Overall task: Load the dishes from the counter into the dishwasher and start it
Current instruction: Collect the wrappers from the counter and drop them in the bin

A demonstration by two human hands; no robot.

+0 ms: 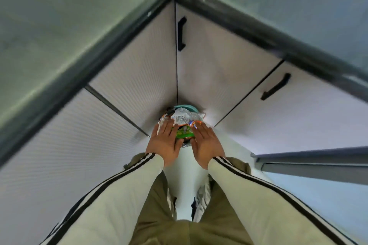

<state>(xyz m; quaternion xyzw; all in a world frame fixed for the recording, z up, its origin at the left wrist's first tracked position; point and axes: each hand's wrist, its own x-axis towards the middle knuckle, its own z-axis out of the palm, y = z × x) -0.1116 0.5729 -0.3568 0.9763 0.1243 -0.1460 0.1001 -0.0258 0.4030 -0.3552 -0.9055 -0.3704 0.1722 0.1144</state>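
Observation:
I look straight down into the corner of an L-shaped counter [59,26]. On the floor in that corner stands a small bin with a teal rim [186,107], stuffed with crumpled snack wrappers [187,118]. My left hand [164,143] and my right hand [205,145] lie with straight fingers on top of the wrappers, one on each side, pressing on them. No dishes are in view. At the right edge a grey open dishwasher door [318,163] juts in.
White cabinet doors with black handles [181,34] [275,86] meet at the corner behind the bin. The dark counter edge [258,34] runs above them. My legs and shoes [202,201] stand on the pale floor below.

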